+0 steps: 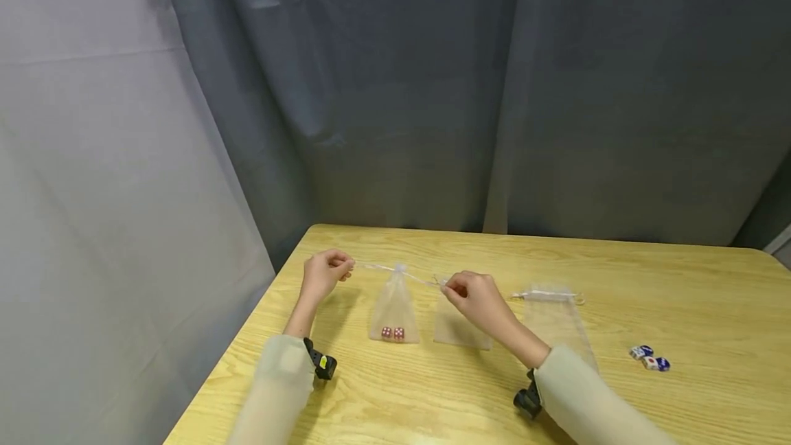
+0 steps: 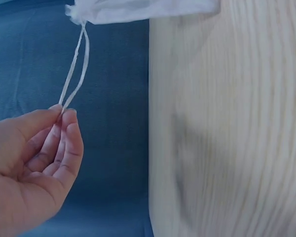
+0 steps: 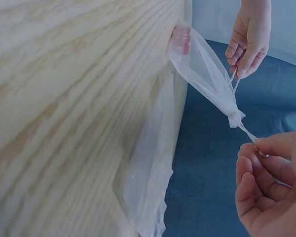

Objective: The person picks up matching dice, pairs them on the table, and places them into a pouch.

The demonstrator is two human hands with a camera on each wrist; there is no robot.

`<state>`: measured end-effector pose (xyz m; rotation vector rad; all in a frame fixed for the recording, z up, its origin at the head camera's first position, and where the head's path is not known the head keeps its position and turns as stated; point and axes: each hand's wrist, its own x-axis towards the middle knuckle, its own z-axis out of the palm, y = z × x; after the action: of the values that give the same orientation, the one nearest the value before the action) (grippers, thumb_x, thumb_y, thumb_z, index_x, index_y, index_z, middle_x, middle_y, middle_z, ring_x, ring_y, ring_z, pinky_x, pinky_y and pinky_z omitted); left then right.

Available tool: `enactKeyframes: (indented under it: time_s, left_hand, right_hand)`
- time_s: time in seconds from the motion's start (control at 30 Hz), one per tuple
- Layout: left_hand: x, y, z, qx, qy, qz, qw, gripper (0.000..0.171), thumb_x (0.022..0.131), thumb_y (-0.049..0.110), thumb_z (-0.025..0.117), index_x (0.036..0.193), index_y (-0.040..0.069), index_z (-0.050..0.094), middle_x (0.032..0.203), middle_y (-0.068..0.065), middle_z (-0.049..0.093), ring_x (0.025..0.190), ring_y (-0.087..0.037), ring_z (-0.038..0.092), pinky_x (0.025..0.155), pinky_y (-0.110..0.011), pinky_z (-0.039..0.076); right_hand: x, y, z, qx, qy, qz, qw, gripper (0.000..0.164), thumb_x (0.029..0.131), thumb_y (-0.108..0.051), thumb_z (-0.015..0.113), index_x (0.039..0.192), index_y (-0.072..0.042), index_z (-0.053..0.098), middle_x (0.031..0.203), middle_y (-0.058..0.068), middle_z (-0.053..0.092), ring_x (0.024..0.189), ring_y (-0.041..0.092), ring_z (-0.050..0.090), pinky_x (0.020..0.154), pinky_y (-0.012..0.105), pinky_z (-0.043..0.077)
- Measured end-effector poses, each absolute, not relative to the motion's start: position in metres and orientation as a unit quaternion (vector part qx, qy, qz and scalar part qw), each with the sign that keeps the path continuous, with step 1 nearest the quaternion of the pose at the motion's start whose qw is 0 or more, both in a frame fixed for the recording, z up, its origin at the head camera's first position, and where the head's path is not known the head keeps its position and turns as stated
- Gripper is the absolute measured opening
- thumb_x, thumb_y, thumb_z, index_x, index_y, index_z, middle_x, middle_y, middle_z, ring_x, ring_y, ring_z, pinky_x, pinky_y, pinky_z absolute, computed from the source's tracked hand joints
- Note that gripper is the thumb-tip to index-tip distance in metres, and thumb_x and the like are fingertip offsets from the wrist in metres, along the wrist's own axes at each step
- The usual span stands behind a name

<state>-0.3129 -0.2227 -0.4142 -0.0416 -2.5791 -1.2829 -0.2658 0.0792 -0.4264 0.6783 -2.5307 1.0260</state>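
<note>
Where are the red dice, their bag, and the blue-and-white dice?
Red dice (image 1: 399, 333): head view, right die's face.
Bag (image 1: 394, 305): head view, its sheer middle.
Blue-and-white dice (image 1: 650, 362): head view, one white face.

A sheer white cloth pouch (image 1: 393, 307) encloses cubic red plastic-looking dice (image 1: 399, 333); beneath the pouch lies a smooth, grained yellow wooden tabletop (image 1: 451, 393).

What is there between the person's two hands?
The head view shows a sheer bag with two red dice, its white drawstrings stretching to the left hand and the right hand.
</note>
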Motion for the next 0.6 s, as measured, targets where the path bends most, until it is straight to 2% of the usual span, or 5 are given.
enactKeyframes:
  time_s: [0.13, 0.3, 0.43, 0.6]
  left_hand:
    - [-0.313, -0.221, -0.418, -0.004, -0.889, -0.439, 0.13, 0.011, 0.091, 0.015, 0.07, 0.093, 0.004, 0.074, 0.083, -0.014, 0.074, 0.075, -0.028, 0.073, 0.065, -0.03, 0.058]
    - [-0.313, -0.222, -0.422, 0.013, -0.891, -0.432, 0.136, 0.011, 0.09, 0.015, 0.071, 0.092, 0.005, 0.074, 0.083, -0.014, 0.074, 0.072, -0.024, 0.072, 0.061, -0.025, 0.055]
    - [-0.313, -0.224, -0.427, 0.023, -0.893, -0.428, 0.136, 0.01, 0.089, 0.013, 0.071, 0.091, 0.004, 0.074, 0.081, -0.014, 0.074, 0.068, -0.02, 0.071, 0.06, -0.026, 0.055]
    - [-0.312, -0.226, -0.433, 0.028, -0.894, -0.43, 0.122, 0.01, 0.09, 0.012, 0.071, 0.093, 0.003, 0.074, 0.081, -0.014, 0.074, 0.07, -0.024, 0.072, 0.065, -0.033, 0.06]
  right_hand:
    - [-0.271, 0.074, -0.433, 0.233, -0.891, 0.357, 0.156, 0.01, 0.089, -0.008, 0.07, 0.081, -0.004, 0.073, 0.073, 0.004, 0.068, 0.059, 0.004, 0.054, 0.053, 0.016, 0.045]
    - [-0.275, 0.065, -0.437, 0.229, -0.89, 0.363, 0.155, 0.009, 0.088, -0.007, 0.07, 0.081, -0.003, 0.074, 0.073, 0.006, 0.07, 0.058, 0.006, 0.056, 0.052, 0.016, 0.045]
    - [-0.277, 0.058, -0.44, 0.228, -0.89, 0.367, 0.144, 0.01, 0.089, -0.007, 0.07, 0.082, -0.001, 0.074, 0.074, 0.008, 0.07, 0.059, 0.007, 0.058, 0.053, 0.016, 0.046]
    - [-0.278, 0.053, -0.445, 0.222, -0.892, 0.374, 0.125, 0.01, 0.089, -0.008, 0.07, 0.082, -0.001, 0.074, 0.073, 0.007, 0.071, 0.06, 0.007, 0.059, 0.054, 0.016, 0.048]
